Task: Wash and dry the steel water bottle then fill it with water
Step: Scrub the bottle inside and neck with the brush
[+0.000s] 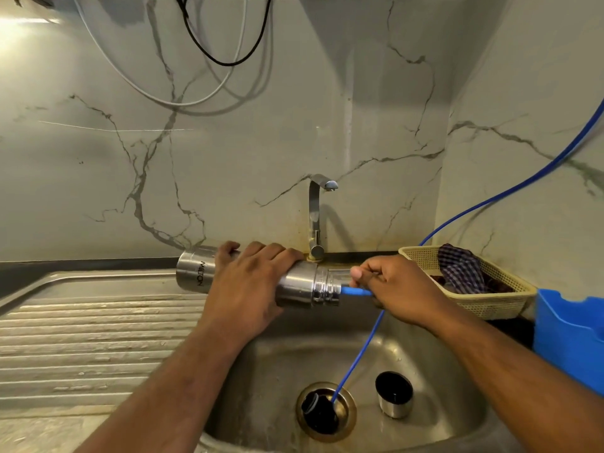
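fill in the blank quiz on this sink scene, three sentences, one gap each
1. The left hand grips the steel bottle, held ____ over the sink.
2. The right hand holds a ____ tube at the bottle's mouth.
3. The checked cloth lies ____ the basket.
Missing: horizontally; blue; inside

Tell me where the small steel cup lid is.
Head view: the small steel cup lid stands in the steel sink basin, right of the round drain.
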{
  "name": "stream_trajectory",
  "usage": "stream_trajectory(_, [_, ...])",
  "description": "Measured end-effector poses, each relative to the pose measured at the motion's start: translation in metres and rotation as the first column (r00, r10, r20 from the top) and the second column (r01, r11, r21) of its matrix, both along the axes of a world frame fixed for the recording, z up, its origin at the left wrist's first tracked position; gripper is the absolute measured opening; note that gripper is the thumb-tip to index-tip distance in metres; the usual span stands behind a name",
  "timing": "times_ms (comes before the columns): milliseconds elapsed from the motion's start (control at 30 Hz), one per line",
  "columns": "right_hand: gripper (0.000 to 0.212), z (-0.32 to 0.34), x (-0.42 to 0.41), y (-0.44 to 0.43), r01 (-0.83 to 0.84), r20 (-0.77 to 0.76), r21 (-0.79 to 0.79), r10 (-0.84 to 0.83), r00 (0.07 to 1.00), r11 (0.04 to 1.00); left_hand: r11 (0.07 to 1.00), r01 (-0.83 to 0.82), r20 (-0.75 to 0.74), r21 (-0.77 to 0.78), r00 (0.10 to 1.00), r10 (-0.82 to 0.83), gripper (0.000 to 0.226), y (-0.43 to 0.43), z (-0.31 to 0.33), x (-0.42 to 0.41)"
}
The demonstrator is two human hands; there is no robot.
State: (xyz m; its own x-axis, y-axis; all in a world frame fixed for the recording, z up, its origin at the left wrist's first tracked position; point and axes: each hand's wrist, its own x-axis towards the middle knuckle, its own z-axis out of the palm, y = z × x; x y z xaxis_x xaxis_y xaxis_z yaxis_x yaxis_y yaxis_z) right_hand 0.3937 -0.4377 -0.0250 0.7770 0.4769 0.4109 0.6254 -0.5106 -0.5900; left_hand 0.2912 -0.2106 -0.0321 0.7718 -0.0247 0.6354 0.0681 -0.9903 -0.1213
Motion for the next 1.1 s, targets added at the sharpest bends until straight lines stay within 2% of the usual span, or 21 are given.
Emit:
stream_trajectory(33, [0.028,0.000,-0.001,0.000,-0.017,0.009,-0.005,0.017,1.000,1.000,1.000,-0.012,-0.005,0.000,1.000,0.012,0.075,0.000,0.000,0.000])
stream_trajectory(100, [0.026,-0.002,0.001,-0.004,0.019,0.265,-0.155,0.023,0.964,0.988,0.997,-0.030,-0.027,-0.074,0.999,0.028,0.074,0.003,-0.001,-0.001])
stream_trajectory(167, [0.024,-0.001,0.001,-0.005,0.139,0.638,-0.237,0.046,0.768,0.961,0.981,-0.047,-0.060,-0.188,0.998,0.036,0.075,0.007,-0.002,-0.002])
stream_trajectory(200, [0.021,0.001,-0.001,-0.005,0.153,0.735,-0.199,0.044,0.676,0.968,0.971,-0.050,-0.076,-0.232,0.997,0.033,0.076,0.008,-0.002,-0.001])
stream_trajectory(267, [0.012,0.000,-0.001,-0.003,0.143,0.760,-0.121,-0.001,0.650,0.982,0.964,-0.039,-0.083,-0.264,0.996,0.018,0.076,0.006,-0.003,-0.001])
stream_trajectory(300, [0.009,0.000,-0.001,-0.002,0.124,0.673,-0.091,-0.031,0.739,0.988,0.969,-0.031,-0.068,-0.246,0.998,0.015,0.076,0.004,-0.003,-0.001])
stream_trajectory(367, [0.012,-0.001,-0.004,-0.001,0.000,0.168,-0.009,0.001,0.986,1.000,0.987,-0.031,-0.015,-0.157,0.999,0.030,0.075,0.001,-0.001,-0.001])
stream_trajectory(433, [0.020,0.001,-0.009,0.001,-0.078,-0.391,0.095,0.109,0.914,0.992,0.998,-0.044,0.055,-0.039,0.997,0.046,0.074,0.003,-0.001,0.000])
stream_trajectory(467, [0.025,0.000,-0.011,0.003,-0.108,-0.490,0.113,0.151,0.858,0.988,0.999,-0.049,0.078,-0.012,0.996,0.049,0.074,0.006,-0.001,0.000])
stream_trajectory(533, [0.031,-0.004,-0.016,0.008,-0.149,-0.477,0.088,0.173,0.862,0.985,0.998,-0.051,0.060,-0.028,0.997,0.053,0.074,0.012,0.000,0.001])
stream_trajectory(567, [0.031,-0.005,-0.017,0.010,-0.144,-0.337,-0.019,0.129,0.933,0.989,0.997,-0.050,0.029,-0.054,0.998,0.051,0.074,0.014,-0.001,0.001])
stream_trajectory(600, [0.027,-0.004,-0.017,0.011,-0.079,-0.069,-0.190,0.067,0.995,0.979,0.995,-0.043,-0.003,-0.088,0.999,0.043,0.075,0.015,-0.002,0.001])
stream_trajectory(633, [0.022,-0.003,-0.017,0.010,0.044,0.268,-0.326,0.048,0.962,0.944,0.991,-0.035,-0.029,-0.131,0.999,0.031,0.075,0.016,-0.002,0.001])
stream_trajectory(667, [0.019,-0.001,-0.019,0.009,0.165,0.550,-0.358,0.065,0.833,0.919,0.984,-0.028,-0.050,-0.177,0.999,0.020,0.076,0.016,-0.003,0.001])
stream_trajectory(700, [0.018,0.002,-0.019,0.007,0.205,0.711,-0.323,0.094,0.696,0.924,0.976,-0.024,-0.072,-0.218,0.997,0.008,0.076,0.016,-0.002,0.001])
stream_trajectory(733, [0.017,0.004,-0.020,0.005,0.192,0.791,-0.280,0.113,0.601,0.941,0.969,-0.015,-0.094,-0.247,0.996,-0.008,0.077,0.015,-0.003,0.001])
stream_trajectory(800, [0.018,0.004,-0.016,0.002,0.181,0.852,-0.203,0.082,0.517,0.962,0.958,0.031,-0.127,-0.285,0.989,-0.070,0.079,0.014,-0.002,0.003])
stream_trajectory(900, [0.011,0.007,-0.014,-0.001,0.135,0.794,-0.127,0.019,0.607,0.983,0.945,0.127,-0.079,-0.302,0.984,-0.158,0.083,0.012,-0.001,0.004])
stream_trajectory(1000, [0.023,0.012,-0.016,0.001,0.026,0.363,-0.151,0.031,0.931,0.988,0.981,0.067,0.045,-0.181,0.997,-0.060,0.079,0.012,-0.002,0.004])
stream_trajectory(1067, [0.031,0.012,-0.018,0.004,-0.068,0.116,-0.186,0.091,0.989,0.980,0.992,0.034,0.106,-0.121,0.994,-0.021,0.074,0.009,-0.005,0.004])
stream_trajectory(1100, [0.033,0.015,-0.021,0.003,-0.063,0.127,-0.245,0.097,0.987,0.968,0.993,0.036,0.109,-0.115,0.994,-0.023,0.073,0.008,-0.007,0.005])
